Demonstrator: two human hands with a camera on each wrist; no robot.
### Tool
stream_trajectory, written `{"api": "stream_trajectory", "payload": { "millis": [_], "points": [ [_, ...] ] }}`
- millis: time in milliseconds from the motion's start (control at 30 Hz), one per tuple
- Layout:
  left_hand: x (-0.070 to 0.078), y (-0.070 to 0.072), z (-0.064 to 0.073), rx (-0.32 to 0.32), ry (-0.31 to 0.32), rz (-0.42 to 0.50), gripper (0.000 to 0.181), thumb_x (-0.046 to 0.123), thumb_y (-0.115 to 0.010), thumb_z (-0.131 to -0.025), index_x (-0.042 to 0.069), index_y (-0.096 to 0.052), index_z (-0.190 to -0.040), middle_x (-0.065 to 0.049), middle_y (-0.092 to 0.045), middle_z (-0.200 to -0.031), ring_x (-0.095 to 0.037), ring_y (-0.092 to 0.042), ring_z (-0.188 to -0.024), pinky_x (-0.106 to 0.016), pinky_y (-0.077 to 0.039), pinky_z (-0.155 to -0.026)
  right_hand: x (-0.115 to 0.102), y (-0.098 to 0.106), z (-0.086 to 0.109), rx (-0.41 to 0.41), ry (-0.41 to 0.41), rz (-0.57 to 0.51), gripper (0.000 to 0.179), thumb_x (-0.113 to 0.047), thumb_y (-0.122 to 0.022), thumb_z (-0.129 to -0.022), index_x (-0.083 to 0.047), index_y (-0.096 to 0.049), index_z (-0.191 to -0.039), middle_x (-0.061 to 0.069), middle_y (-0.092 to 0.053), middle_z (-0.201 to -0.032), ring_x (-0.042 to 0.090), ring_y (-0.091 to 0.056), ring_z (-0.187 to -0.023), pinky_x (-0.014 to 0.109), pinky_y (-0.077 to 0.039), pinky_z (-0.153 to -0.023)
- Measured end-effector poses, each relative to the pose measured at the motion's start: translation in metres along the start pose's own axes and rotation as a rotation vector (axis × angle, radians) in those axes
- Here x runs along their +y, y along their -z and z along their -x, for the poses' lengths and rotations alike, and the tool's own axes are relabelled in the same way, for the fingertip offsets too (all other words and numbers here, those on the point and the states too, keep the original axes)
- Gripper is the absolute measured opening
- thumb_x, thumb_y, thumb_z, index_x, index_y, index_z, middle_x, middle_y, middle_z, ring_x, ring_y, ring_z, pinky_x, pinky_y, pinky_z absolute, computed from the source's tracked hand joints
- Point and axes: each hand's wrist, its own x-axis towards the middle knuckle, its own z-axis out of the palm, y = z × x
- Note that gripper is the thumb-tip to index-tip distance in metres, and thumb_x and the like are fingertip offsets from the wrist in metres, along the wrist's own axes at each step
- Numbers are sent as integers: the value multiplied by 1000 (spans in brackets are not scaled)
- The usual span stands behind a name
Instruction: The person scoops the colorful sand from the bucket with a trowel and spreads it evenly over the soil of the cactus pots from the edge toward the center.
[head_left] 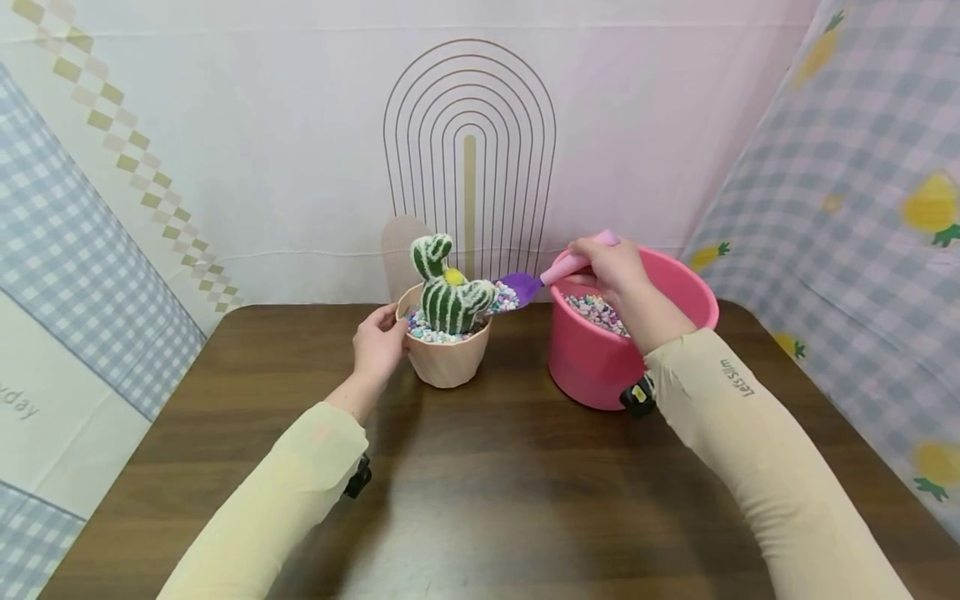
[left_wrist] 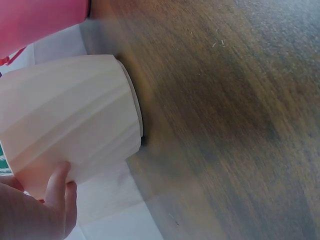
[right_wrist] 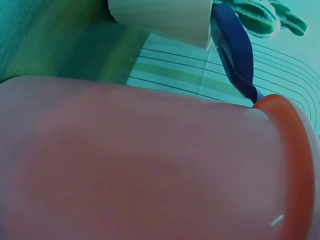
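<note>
A knitted-looking green cactus with a yellow flower stands in a beige flower pot amid small pastel pebbles. My left hand holds the pot by its left rim; in the left wrist view, its fingers lie against the pot's outer wall. Over the edge of a pink bucket, my right hand grips the pink handle of a small shovel. The shovel's purple blade carries pebbles at the pot's right rim, beside the cactus. In the right wrist view the bucket hides my right hand.
More pastel pebbles lie inside the bucket, right of the pot. Both containers stand toward the back of a dark brown wooden table. A white patterned cloth hangs behind, with checked cloth on the right.
</note>
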Motion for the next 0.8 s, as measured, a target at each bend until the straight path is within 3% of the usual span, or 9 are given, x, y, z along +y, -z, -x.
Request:
{"api": "stream_trajectory", "payload": {
  "millis": [267, 400, 533, 633, 800],
  "points": [
    [1, -1, 3, 3, -4, -12, 40, 14, -50, -94, 5, -50, -133, -18, -58, -123, -10, -57, -72, -33, -57, -78, -2, -2, 2, 11, 35, 65, 4, -4, -56, -87, -2, -59, -89, 2, -67, -56, 13, -68, -57, 23, -57, -57],
    [1, -2, 10, 17, -40, -53, 45, 16, -55, -90, 2, -45, -132, -18, -56, -124, -21, -60, -95, -29, -54, -79, -3, 0, 2, 43, 33, 61, 5, -4, -57, -86, -2, -57, -90, 0, -66, -55, 12, -67, -55, 22, -57, -57],
    [3, -6, 18, 26, -70, -87, 49, 14, -58, -87, -2, -41, -130, -21, -53, -126, -29, -56, -113, -36, -51, -91, -5, 1, 2, 60, 42, 44, 5, -3, -57, -85, -3, -56, -89, -1, -65, -56, 12, -67, -54, 24, -57, -57],
    [4, -7, 17, 19, -52, -93, 47, 11, -56, -88, -2, -41, -131, -21, -52, -127, -29, -55, -112, -35, -50, -89, -5, 2, 1, 66, 41, 45, 8, -3, -58, -85, -3, -56, -92, -2, -65, -58, 11, -67, -55, 24, -57, -57],
    [6, -3, 9, -10, -12, -82, 44, 10, -51, -90, 2, -45, -132, -17, -53, -127, -21, -55, -98, -20, -48, -70, -6, 1, 2, 77, 39, 48, 10, -2, -58, -84, -4, -54, -93, -2, -63, -61, 10, -66, -55, 23, -57, -58]
  ]
}}
